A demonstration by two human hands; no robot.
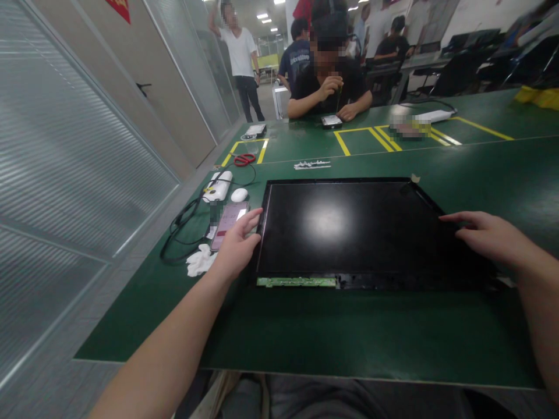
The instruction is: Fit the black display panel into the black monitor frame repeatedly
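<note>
A large black LCD panel (362,233) lies face up on the green table, with light glaring on its glass. Along its near edge, at the left, runs a narrow green circuit board (297,282). My left hand (239,244) grips the panel's left edge, fingertips and thumb against the frame. On the opposite side, my right hand (491,235) holds the right edge between index finger and thumb; its other fingers are mostly hidden. A small beige piece of tape (414,178) sticks up at the panel's far right corner.
Left of the panel lie a phone (229,224), a crumpled white tissue (201,260), a white power bank (218,186), a round white case (239,195) and black cable (174,227). Red-handled scissors (244,159) and white strips (312,165) lie beyond. Across the table, a person (329,81) works on a small device.
</note>
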